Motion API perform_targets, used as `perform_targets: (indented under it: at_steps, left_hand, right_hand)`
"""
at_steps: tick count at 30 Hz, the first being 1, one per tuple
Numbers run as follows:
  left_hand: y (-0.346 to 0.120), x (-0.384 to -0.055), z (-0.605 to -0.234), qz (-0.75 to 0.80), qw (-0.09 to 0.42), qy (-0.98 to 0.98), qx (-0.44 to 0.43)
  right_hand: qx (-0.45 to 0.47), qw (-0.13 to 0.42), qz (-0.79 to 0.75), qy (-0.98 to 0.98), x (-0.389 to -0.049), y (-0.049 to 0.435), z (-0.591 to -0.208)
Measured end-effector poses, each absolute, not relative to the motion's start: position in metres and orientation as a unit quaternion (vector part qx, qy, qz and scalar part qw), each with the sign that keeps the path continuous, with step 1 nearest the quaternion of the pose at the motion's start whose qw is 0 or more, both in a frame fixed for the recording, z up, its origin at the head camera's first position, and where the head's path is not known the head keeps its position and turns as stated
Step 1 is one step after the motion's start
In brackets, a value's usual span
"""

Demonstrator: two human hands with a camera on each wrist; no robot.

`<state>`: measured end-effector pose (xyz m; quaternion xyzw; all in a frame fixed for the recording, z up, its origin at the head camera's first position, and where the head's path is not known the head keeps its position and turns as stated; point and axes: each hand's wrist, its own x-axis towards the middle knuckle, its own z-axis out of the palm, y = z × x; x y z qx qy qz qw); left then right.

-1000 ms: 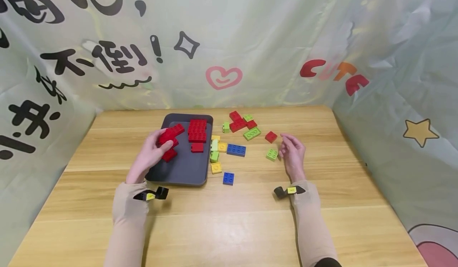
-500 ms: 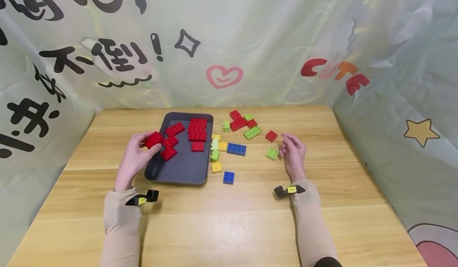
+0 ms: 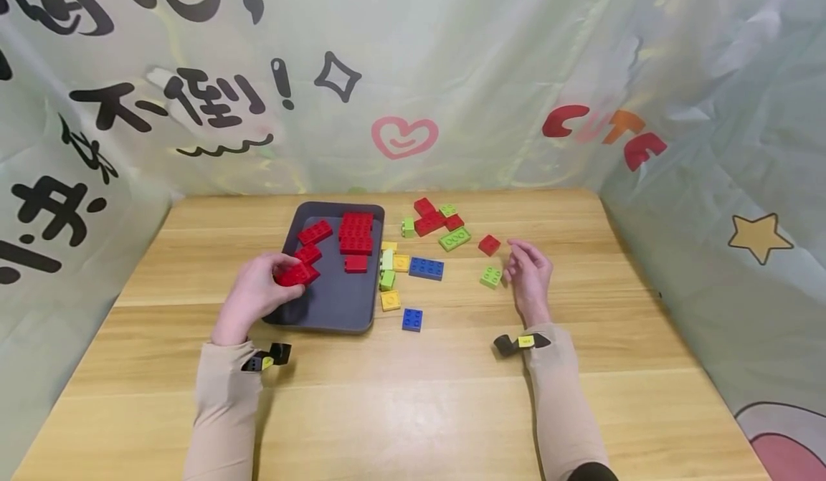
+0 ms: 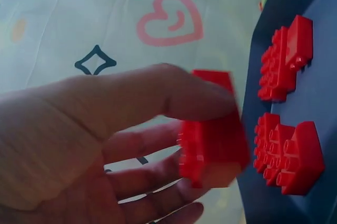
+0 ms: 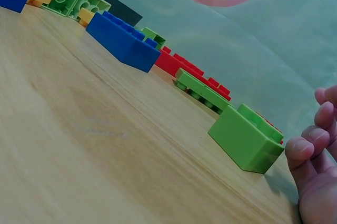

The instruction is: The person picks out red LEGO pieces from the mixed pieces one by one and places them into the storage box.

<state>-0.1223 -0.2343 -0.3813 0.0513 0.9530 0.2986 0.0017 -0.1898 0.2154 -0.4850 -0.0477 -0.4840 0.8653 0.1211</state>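
Observation:
My left hand (image 3: 261,287) pinches a red toy brick (image 4: 224,140) between thumb and fingers over the left side of the dark tray (image 3: 335,320). Close to that brick, red bricks lie in the tray, among them a long one (image 3: 315,232) and a shorter one (image 3: 307,254). Along the tray's far right part sits a block of red bricks (image 3: 356,234), with a small red brick (image 3: 355,264) in front. On the right, my right hand (image 3: 530,280) rests on the table with loosely bent fingers, holding nothing. Beside its fingertips stands a light green brick (image 5: 245,140).
Yellow and green bricks line the tray's right edge, near a long blue brick (image 3: 426,269) and a square blue brick (image 3: 412,320). Farther back is a cluster of red bricks (image 3: 429,224) and a green brick (image 3: 454,239). One red brick (image 3: 489,245) lies apart. A printed curtain hangs behind.
My left hand drew back left over the tray's edge with the red brick, then came slightly forward and right, lower over the nearest red brick. The right hand stays put.

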Motion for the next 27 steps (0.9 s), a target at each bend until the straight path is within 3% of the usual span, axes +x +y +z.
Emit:
perform_targets:
  at_steps: [7,12,19,27]
  left_hand:
    - [-0.234,-0.124,-0.387,0.215,0.076,0.971,0.077]
    - [-0.232,-0.126,-0.393,0.194,0.094,0.973,0.078]
    - [-0.230,-0.126,-0.400,0.158,0.077,0.981,0.081]
    - [-0.227,-0.129,-0.414,0.133,-0.001,0.988,0.078]
  right_hand:
    - [-0.039,0.130,0.864,-0.486,-0.189,0.215,-0.485]
    - [-0.039,0.128,0.865,-0.484,-0.189,0.216,-0.486]
    - [-0.041,0.123,0.866,-0.482,-0.191,0.216,-0.486]
    - [-0.040,0.127,0.866,-0.482,-0.190,0.215,-0.486]
